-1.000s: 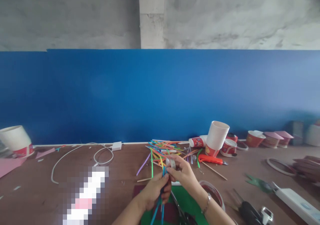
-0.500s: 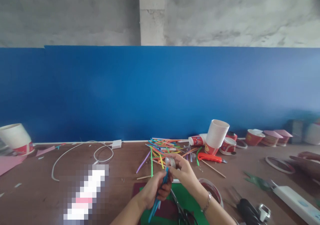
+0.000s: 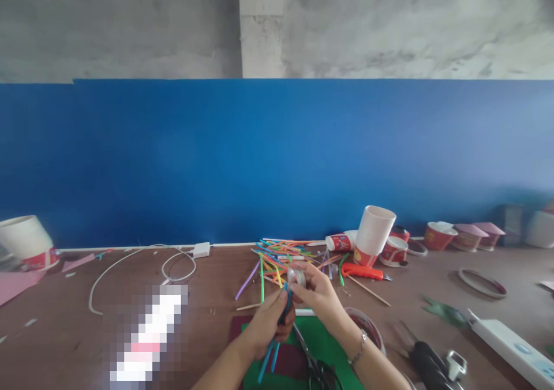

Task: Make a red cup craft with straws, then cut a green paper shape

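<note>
My left hand point(image 3: 270, 321) is closed around blue drinking straws point(image 3: 268, 362), whose lower ends stick out below my fist and stand apart. My right hand point(image 3: 318, 292) grips a small roll of clear tape point(image 3: 296, 279) close to the straws' upper ends. The fingertips of both hands meet there, so I cannot make out whether tape touches the straws. Under my hands lie green sheets point(image 3: 341, 349) with a dark red piece, and scissors with black handles point(image 3: 318, 370) rest on them. Just beyond is a pile of coloured straws point(image 3: 277, 257).
Stacked paper cups point(image 3: 374, 234) stand behind an orange utility knife point(image 3: 363, 272). On the right are a white power strip point(image 3: 513, 344), a tape ring point(image 3: 482, 283) and a black-handled tool point(image 3: 428, 361). A white cable point(image 3: 130, 257) curves across the left. A blue panel point(image 3: 259, 159) backs the table.
The lower ends of the blue straws have spread apart. My hands and the tape roll have shifted only slightly. A blurred brownish shape at the right edge has gone from view.
</note>
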Motion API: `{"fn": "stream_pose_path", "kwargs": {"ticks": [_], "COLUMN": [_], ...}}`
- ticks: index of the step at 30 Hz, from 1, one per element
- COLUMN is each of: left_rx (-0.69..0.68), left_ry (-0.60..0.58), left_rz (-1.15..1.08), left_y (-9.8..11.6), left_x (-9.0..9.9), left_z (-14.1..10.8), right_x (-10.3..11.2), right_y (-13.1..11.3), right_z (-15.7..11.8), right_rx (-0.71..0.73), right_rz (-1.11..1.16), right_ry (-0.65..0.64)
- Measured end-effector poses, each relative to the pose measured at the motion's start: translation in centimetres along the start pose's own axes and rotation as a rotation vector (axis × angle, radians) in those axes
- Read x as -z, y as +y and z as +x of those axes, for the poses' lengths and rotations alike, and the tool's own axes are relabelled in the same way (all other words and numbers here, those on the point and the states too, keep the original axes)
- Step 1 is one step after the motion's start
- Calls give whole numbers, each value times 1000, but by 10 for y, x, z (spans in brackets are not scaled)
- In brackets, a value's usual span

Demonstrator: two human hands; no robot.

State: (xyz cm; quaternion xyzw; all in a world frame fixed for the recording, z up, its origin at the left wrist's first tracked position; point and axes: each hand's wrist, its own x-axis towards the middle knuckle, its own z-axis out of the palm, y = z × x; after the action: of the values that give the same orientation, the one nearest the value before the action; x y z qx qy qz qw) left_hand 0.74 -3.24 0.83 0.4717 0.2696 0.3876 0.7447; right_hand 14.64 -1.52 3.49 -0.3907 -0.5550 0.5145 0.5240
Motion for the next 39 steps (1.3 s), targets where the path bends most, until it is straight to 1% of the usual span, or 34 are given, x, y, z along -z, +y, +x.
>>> {"fn": "stream_pose_path", "kwargs": {"ticks": [3,7,11,15,18,21,24,26,29,32,36,39], "left_rx": [1,-2,-29,-42,-36,-68,-66,-48,-56,-64,-50,-39], "left_ry": [5,28,44,44,55,72,99,113,126,139,220,292], "left_rz": [36,80,92,73,59,49,27,19,43,94,206,299], "left_y": [0,1,0,-2,-3,-3,-3,-3,-4,-5,-5,-6], "left_x": [0,-2,-2,-2,-4,-6,-7,-8,-7,-6,-1,8], "left_z": [0,1,3,5,5,5,4,4,4,6,10,13], "right_x": [2,4,2,0,0,1,1,0,0,1,6,10], "right_y": [1,0,-1,-2,-5,-10,-13,-14,-12,-9,-8,-10], "right_z": [1,0,-1,-3,-6,-10,-12,-12,-12,-10,-4,-1], "right_rx": [18,32,9,42,144,290,336,329,313,261,182,128], "right_rz": [-12,-95,-140,-235,-369,-527,-601,-606,-579,-520,-441,-473], "right_ry": [-9,0,30,73,87,43,6,6,0,-9,24,3]}}
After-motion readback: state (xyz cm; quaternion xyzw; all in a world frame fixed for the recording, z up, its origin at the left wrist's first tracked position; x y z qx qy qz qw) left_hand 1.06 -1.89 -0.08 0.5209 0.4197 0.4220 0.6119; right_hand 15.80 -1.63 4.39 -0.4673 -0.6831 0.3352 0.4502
